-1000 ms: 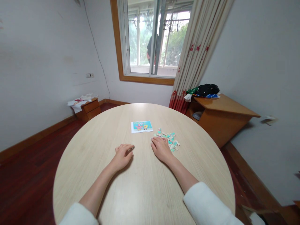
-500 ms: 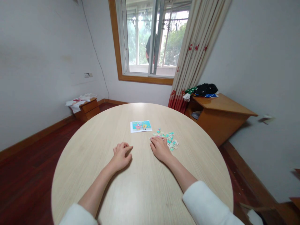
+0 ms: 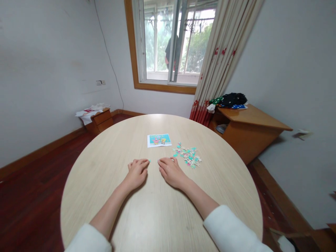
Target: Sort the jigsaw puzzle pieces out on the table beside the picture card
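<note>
Puzzle pieces (image 3: 193, 161) beside arched right hand (image 3: 171, 172), teal piece (image 3: 149, 161) at tip of curled left hand (image 3: 137, 172), grips unclear.

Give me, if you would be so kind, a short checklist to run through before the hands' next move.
1. Picture card uncovered by either hand: ok.
2. Puzzle pieces away from the edge of the table: ok.
3. Every visible piece showing colour: not ok; many look pale.
4. Left hand clear of the right hand: ok, a gap shows.
5. Left hand's grip on the teal bit: cannot tell; too small.
6. Right hand holding a piece: cannot tell.
</note>
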The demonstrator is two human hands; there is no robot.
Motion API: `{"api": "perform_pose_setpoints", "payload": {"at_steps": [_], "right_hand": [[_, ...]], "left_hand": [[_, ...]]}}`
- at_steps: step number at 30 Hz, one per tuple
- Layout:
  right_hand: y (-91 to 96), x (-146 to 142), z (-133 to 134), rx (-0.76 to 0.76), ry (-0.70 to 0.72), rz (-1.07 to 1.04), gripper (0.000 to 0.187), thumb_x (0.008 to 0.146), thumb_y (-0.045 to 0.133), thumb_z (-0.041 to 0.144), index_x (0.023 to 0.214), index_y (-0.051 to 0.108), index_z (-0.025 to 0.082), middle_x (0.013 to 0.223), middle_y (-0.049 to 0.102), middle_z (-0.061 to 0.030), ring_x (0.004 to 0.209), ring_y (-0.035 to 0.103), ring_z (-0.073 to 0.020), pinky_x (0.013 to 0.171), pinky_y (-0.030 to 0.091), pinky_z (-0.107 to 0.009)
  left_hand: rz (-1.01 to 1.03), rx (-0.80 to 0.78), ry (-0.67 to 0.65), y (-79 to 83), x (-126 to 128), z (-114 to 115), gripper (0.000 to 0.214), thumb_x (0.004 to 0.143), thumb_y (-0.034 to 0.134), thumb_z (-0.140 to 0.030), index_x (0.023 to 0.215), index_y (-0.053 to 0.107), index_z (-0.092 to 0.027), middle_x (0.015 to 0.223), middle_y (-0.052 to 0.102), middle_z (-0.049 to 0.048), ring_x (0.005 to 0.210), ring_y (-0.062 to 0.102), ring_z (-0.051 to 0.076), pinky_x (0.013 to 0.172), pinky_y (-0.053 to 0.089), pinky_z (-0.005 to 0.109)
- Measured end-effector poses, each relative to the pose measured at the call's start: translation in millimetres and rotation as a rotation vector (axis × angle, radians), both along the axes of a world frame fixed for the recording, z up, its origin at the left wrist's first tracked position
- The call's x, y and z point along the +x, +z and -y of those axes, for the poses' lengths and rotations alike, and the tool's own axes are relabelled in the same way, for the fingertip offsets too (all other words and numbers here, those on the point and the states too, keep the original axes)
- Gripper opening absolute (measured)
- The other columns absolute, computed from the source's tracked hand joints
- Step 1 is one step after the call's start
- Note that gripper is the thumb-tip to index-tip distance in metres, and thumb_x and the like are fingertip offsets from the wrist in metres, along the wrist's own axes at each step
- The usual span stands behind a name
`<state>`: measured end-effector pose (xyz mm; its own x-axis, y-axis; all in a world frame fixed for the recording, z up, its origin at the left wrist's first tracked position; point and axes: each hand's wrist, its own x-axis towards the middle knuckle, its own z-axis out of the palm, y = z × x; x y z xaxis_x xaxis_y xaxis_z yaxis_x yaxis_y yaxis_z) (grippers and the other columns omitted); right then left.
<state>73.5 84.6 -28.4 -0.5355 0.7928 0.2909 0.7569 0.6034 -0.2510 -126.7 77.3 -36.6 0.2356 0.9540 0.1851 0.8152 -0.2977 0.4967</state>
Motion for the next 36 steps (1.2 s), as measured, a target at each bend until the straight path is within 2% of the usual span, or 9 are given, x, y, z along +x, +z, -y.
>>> {"api": "perform_pose_setpoints", "payload": {"at_steps": [3,7,10,17,23,29,36], "right_hand": [[1.1,-4.4,4.1,-0.013,0.054,0.012,0.026,0.093,0.041,0.019,0.112,0.059,0.015,0.117,0.060,-0.0143,0.111,0.052,-0.0209,0.099,0.029,-0.042],[1.8,1.2,-0.1,-0.034,0.000,0.005,0.026,0.092,0.044,0.019,0.112,0.059,0.013,0.118,0.059,-0.0147,0.113,0.050,-0.0222,0.099,0.030,-0.042],[-0.1,4.7,-3.5,-0.038,0.009,-0.016,0.027,0.094,0.042,0.019,0.114,0.059,0.014,0.121,0.058,-0.0141,0.115,0.050,-0.0209,0.100,0.029,-0.042],[-4.1,2.1,-3.7,-0.009,0.000,-0.019,0.027,0.093,0.044,0.020,0.113,0.060,0.014,0.112,0.060,-0.0138,0.108,0.052,-0.0224,0.095,0.035,-0.041],[-5.3,13.4,-12.2,0.072,-0.041,-0.143,0.035,0.086,0.042,0.006,0.114,0.062,0.015,0.120,0.060,-0.0139,0.114,0.050,-0.0226,0.098,0.033,-0.041],[-4.7,16.4,-12.2,-0.047,0.016,-0.128,0.036,0.085,0.040,0.003,0.108,0.065,0.015,0.116,0.066,-0.0105,0.109,0.056,-0.0189,0.097,0.029,-0.041],[-8.1,6.4,-14.4,-0.070,0.001,-0.056,0.041,0.083,0.041,0.004,0.118,0.059,0.015,0.128,0.059,-0.0132,0.117,0.052,-0.0183,0.100,0.027,-0.041]], "left_hand": [[0.014,0.004,0.000,0.8,0.1,0.1,0.042,0.080,0.042,-0.014,0.113,0.066,-0.025,0.125,0.062,0.0089,0.109,0.048,0.029,0.092,0.027,0.048],[0.003,0.024,-0.001,1.4,0.1,0.6,0.040,0.080,0.043,-0.014,0.110,0.067,-0.024,0.124,0.062,0.0097,0.110,0.048,0.030,0.092,0.027,0.049],[-0.036,0.063,0.002,0.8,0.1,1.1,0.040,0.080,0.042,-0.013,0.109,0.067,-0.023,0.123,0.062,0.0100,0.111,0.048,0.029,0.092,0.028,0.047],[-0.094,0.058,0.007,-1.3,1.2,2.2,0.043,0.078,0.041,-0.011,0.114,0.064,-0.021,0.125,0.061,0.0099,0.114,0.049,0.028,0.094,0.030,0.048],[-0.064,0.071,-0.003,-4.1,-0.7,0.1,0.045,0.075,0.039,-0.008,0.108,0.065,-0.022,0.125,0.062,0.0094,0.117,0.051,0.025,0.102,0.024,0.052],[-0.125,0.074,0.009,-3.5,2.8,3.5,0.048,0.077,0.039,-0.010,0.121,0.058,-0.018,0.127,0.058,0.0141,0.120,0.048,0.027,0.102,0.024,0.054],[-0.181,0.063,0.023,-0.8,10.5,3.2,0.049,0.076,0.037,-0.005,0.119,0.058,-0.019,0.130,0.057,0.0139,0.122,0.048,0.027,0.103,0.022,0.058]]}}
